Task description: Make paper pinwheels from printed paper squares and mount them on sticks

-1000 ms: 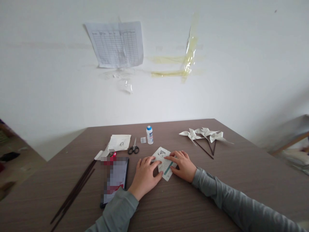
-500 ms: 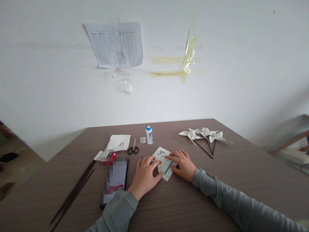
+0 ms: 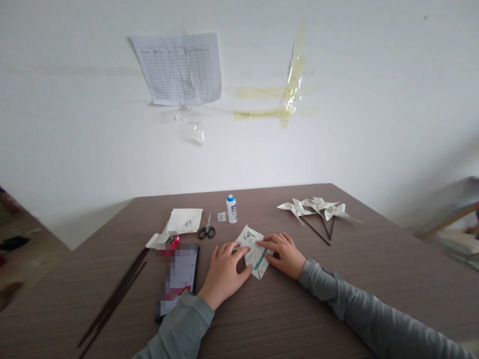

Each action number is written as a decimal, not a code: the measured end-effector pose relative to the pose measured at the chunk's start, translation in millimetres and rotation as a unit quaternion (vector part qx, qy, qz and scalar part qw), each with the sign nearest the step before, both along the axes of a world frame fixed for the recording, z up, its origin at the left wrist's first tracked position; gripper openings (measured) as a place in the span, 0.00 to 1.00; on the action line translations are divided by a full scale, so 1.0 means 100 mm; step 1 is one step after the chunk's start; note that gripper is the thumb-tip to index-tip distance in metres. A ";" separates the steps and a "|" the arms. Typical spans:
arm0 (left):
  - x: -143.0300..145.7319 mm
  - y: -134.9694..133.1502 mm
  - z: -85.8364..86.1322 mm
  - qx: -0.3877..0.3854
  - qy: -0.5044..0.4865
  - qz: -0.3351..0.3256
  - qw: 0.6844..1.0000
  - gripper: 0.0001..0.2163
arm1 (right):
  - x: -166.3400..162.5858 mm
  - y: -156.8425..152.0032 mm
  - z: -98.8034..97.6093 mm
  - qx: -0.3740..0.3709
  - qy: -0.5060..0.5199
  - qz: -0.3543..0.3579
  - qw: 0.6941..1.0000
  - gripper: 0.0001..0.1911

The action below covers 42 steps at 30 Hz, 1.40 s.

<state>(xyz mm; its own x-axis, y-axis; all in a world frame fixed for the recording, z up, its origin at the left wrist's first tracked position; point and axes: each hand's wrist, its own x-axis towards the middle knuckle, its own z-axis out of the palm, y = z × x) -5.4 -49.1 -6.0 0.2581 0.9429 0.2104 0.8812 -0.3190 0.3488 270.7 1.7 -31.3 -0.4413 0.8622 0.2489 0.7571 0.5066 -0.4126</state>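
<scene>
A square of printed paper (image 3: 252, 249) with a green band lies turned as a diamond on the table, and a dark line runs in from its near corner. My left hand (image 3: 227, 271) rests at its left edge, thumb and fingers spread, fingertips on the paper. From the other side my right hand (image 3: 282, 254) reaches over the right edge with its fingers stretched out on the sheet. Beyond the paper stand a white glue bottle (image 3: 232, 209) with a blue cap and a small clear piece (image 3: 222, 217). Black-handled scissors (image 3: 206, 230) lie left of these.
Several paper pinwheels (image 3: 318, 207) on dark sticks lie at the far right. At left are a stack of paper squares (image 3: 185, 221), a small red box (image 3: 172, 242), a phone (image 3: 177, 284) and several long dark sticks (image 3: 116, 294). A wall rises behind the table (image 3: 318, 309).
The paper has shifted and turned slightly under my fingers, and a dark line now shows at its near corner. Both hands stay almost in place.
</scene>
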 end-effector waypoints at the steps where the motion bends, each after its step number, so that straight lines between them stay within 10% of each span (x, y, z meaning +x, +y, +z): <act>1: 0.00 0.00 0.01 -0.002 0.001 0.000 1.000 0.22 | 0.01 0.01 -0.01 0.002 0.011 -0.003 1.000 0.33; 14: -0.06 0.00 -0.05 0.000 -0.014 -0.006 1.000 0.32 | 0.04 0.20 -0.02 0.037 0.025 0.025 0.999 0.30; 30: -0.16 -0.03 0.06 -0.027 0.002 0.066 0.997 0.30 | -0.56 1.31 0.46 0.045 0.045 0.130 0.989 0.40; 42: -0.28 -0.05 0.07 -0.030 0.036 0.055 0.997 0.27 | -1.06 1.58 0.24 0.003 0.092 0.124 0.988 0.43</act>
